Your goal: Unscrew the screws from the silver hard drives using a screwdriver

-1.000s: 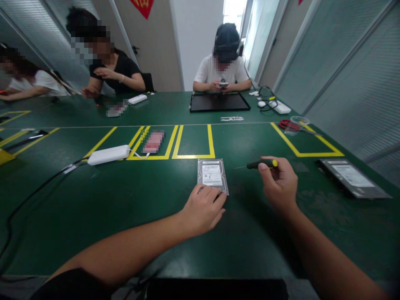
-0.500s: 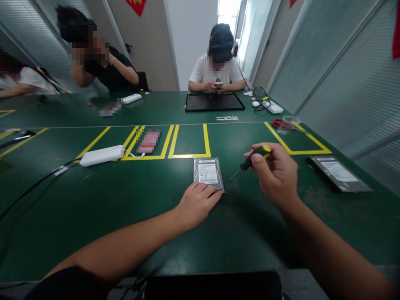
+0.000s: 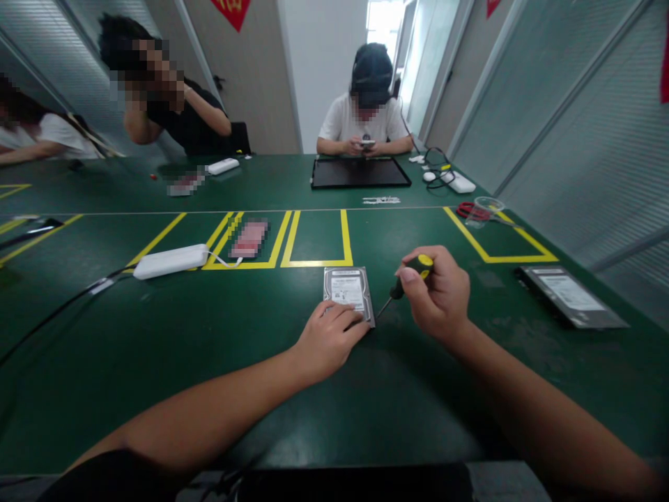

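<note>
A silver hard drive (image 3: 347, 284) with a white label lies flat on the green table in front of me. My left hand (image 3: 329, 335) holds it down at its near end, fingers over the label and thumb along the lower right corner, so that end is partly hidden. A black and yellow screwdriver (image 3: 397, 288) is gripped in my right hand (image 3: 440, 289), its handle wrapped by the fingers. Its thin shaft slants down to the left, the tip close beside the drive's right edge; whether it touches, I cannot tell.
Another hard drive (image 3: 572, 296) lies at the right. Red-handled scissors (image 3: 473, 210) and a clear plastic cup (image 3: 489, 204) sit behind it. A white power strip (image 3: 171, 261) with a cable is at left. Across the table, one person (image 3: 366, 115) sits behind a black panel (image 3: 360, 173).
My right hand has moved left and slightly down, bringing the screwdriver's tip from a little away to right beside the hard drive. My left hand stays on the drive.
</note>
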A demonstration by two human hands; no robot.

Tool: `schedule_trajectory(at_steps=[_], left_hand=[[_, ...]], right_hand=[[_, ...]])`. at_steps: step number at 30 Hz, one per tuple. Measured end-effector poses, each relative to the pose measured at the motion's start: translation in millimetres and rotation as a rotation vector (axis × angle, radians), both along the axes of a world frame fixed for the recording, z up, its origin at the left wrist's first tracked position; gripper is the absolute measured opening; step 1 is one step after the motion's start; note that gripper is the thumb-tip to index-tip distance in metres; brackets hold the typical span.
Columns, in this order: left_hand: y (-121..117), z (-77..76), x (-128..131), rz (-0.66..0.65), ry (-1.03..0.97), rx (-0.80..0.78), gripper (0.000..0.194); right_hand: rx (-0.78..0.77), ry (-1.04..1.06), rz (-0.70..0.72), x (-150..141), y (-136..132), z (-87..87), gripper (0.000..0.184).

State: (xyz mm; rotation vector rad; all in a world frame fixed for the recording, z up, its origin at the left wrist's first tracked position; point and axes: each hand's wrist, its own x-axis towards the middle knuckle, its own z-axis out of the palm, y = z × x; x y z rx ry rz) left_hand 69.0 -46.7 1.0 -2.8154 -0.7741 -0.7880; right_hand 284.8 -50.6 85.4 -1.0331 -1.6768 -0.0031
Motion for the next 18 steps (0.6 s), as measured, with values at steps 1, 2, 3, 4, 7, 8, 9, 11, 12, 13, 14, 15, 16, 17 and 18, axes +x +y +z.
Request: schedule_trajectory(at_steps=[1, 2, 3, 4, 7, 8, 9, 11, 12, 13, 14, 15, 16, 17, 18], left_hand=[[0.1, -0.6, -0.3, -0.004, -0.002, -0.005, 0.027], [0.1, -1.0, -0.5, -0.008, -0.005, -0.011, 0.028], [-0.1, -1.1, -0.6, -0.012, -0.005, -0.019, 0.028], [-0.4, -0.8, -0.8, -0.015, -0.006, -0.026, 0.028], [-1.6, 1.6, -1.0, -0.026, -0.003, -0.046, 0.029], [-1.9, 2.4, -1.1, -0.029, -0.003, -0.051, 0.03], [-2.2, 3.2, -1.3, -0.031, -0.002, -0.053, 0.03], [-2.6, 4.3, -1.7, -0.031, 0.003, -0.055, 0.031], [-2.9, 4.5, -1.9, -0.029, 0.008, -0.057, 0.031], [-3.1, 4.6, -2.0, -0.028, 0.015, -0.061, 0.031], [-3.4, 4.5, -2.2, -0.025, 0.019, -0.065, 0.031], [-3.7, 4.5, -2.4, -0.023, 0.024, -0.071, 0.032], [-4.0, 4.4, -2.5, -0.021, 0.027, -0.075, 0.032], [-4.3, 4.4, -2.6, -0.019, 0.028, -0.078, 0.032], [-4.4, 4.5, -2.7, -0.018, 0.03, -0.081, 0.033]], right_hand=[[-0.002, 0.001, -0.002, 0.8, 0.2, -5.1, 0.012], [-0.003, 0.004, -0.008, 1.5, 0.1, -9.7, 0.012], [-0.004, 0.007, -0.014, 2.1, -0.1, -13.5, 0.012], [-0.003, 0.009, -0.018, 2.5, -0.6, -16.5, 0.013], [0.002, -0.01, -0.014, 3.2, -2.2, -21.8, 0.015], [0.006, -0.025, -0.012, 3.4, -2.5, -22.8, 0.015], [0.01, -0.044, -0.012, 3.6, -2.6, -23.7, 0.016], [0.013, -0.08, -0.017, 4.1, -2.3, -25.5, 0.017], [0.013, -0.092, -0.02, 4.3, -2.0, -26.4, 0.017], [0.009, -0.097, -0.023, 4.5, -1.6, -27.2, 0.017], [0.006, -0.097, -0.024, 4.6, -1.2, -28.1, 0.016], [0.002, -0.095, -0.025, 4.6, -0.8, -28.8, 0.016], [0.0, -0.094, -0.023, 4.6, -0.6, -29.5, 0.016], [-0.002, -0.093, -0.021, 4.6, -0.4, -30.1, 0.016], [-0.003, -0.094, -0.017, 4.7, -0.4, -30.7, 0.016]])
